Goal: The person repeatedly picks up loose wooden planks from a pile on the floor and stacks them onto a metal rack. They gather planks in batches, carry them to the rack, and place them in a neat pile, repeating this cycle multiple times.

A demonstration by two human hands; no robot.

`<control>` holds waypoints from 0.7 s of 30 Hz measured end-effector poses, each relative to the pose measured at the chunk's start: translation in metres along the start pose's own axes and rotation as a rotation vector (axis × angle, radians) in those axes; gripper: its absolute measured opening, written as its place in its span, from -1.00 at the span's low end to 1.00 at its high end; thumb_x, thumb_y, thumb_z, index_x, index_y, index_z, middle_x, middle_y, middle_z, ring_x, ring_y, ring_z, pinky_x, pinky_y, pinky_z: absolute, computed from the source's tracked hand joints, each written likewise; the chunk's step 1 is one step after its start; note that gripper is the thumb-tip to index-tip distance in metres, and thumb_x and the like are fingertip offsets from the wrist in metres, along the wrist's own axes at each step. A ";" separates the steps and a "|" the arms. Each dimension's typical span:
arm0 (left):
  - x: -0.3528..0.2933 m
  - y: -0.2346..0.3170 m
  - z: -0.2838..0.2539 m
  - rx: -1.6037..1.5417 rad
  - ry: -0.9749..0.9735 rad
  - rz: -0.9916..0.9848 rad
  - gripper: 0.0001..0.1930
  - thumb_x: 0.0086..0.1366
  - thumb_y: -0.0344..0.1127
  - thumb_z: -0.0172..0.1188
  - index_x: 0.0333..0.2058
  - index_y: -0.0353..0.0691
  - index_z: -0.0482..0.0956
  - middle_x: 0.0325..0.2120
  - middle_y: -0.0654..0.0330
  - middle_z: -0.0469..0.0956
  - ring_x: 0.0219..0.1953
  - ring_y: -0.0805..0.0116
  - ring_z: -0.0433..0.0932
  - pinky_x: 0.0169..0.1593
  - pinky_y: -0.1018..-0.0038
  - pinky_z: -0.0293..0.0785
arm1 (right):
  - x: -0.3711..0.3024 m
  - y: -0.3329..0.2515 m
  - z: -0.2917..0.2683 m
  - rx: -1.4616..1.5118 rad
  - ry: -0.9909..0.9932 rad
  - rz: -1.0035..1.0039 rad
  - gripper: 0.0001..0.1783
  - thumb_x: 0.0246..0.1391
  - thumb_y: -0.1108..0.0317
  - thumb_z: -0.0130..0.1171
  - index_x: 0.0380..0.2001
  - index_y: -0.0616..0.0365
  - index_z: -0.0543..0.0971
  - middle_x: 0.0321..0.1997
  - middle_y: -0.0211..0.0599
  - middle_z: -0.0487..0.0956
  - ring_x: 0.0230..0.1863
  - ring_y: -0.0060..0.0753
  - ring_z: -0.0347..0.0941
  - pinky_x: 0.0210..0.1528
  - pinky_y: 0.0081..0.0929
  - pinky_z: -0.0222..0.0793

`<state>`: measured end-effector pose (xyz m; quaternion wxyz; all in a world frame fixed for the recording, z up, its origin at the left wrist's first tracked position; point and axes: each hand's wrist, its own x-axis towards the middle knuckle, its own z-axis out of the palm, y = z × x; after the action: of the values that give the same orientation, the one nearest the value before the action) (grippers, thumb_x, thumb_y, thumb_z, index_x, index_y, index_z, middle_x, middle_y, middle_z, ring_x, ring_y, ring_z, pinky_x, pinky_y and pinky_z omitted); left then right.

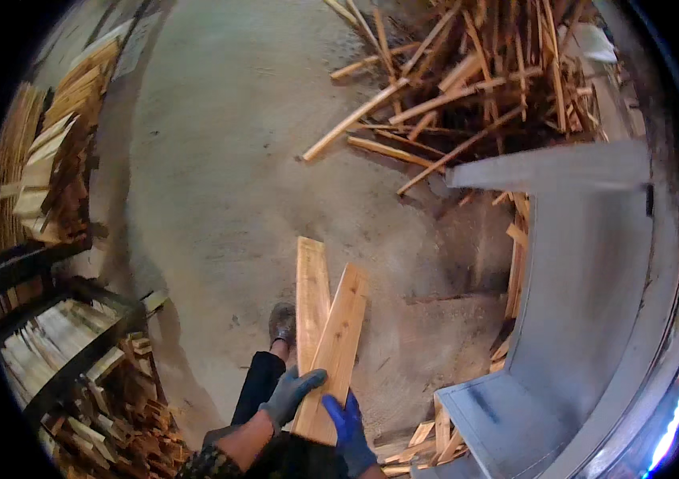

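Observation:
Two flat wooden boards are in my hands in front of my legs, fanned apart at their far ends. The right board [343,323] has dark knots and lies over the lower part of the left board [311,279]. My left hand [293,394], in a grey glove, is closed on the boards, its thumb across the upper one's face. On the right edge of the upper board, near its lower end, my right hand [347,427] in a blue glove is closed, thumb on top. The fingers beneath the boards are hidden.
A heap of loose wood strips [467,96] spreads over the concrete floor [212,160] at the far right. To the right stands a grey metal machine [579,279], with offcuts [439,431] below it. Stacked boards [52,176] and a dark rack [76,363] line the left.

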<state>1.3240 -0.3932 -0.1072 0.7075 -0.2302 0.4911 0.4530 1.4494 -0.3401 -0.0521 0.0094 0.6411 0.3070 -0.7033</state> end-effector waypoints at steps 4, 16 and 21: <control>0.004 0.020 -0.015 0.012 0.002 0.014 -0.37 0.14 -0.12 0.32 0.06 -0.38 0.32 -0.16 0.09 0.51 -0.18 0.39 0.53 -0.13 0.48 0.52 | 0.068 0.015 -0.007 -0.165 -0.124 -0.142 -0.48 0.18 0.26 0.09 0.16 0.23 0.31 0.02 -0.31 0.46 0.01 -0.48 0.37 0.07 -0.52 0.28; -0.067 0.060 -0.043 0.050 -0.078 0.302 -0.19 0.08 -0.19 0.39 0.24 -0.28 0.17 -0.01 0.20 0.45 0.00 0.40 0.41 0.09 0.48 0.34 | 0.040 0.000 0.026 -0.564 -0.324 -0.630 -0.50 0.21 0.43 0.00 0.23 0.09 0.31 0.30 -0.04 0.22 0.31 -0.02 0.14 0.21 -0.20 0.19; -0.130 0.078 -0.052 -0.035 0.119 0.620 -0.73 0.36 -0.26 0.04 -0.02 -0.21 0.42 -0.27 0.20 0.48 -0.28 0.31 0.44 -0.14 0.42 0.43 | -0.017 -0.074 0.058 -0.782 -0.257 -0.724 -0.56 0.20 0.34 0.03 0.14 0.15 0.38 0.18 -0.05 0.36 0.20 -0.06 0.29 0.15 -0.20 0.28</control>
<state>1.2172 -0.4490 -0.0020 0.5017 -0.1077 0.5705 0.6413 1.3703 -0.3126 -0.0059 0.0416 0.3522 0.7430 -0.5676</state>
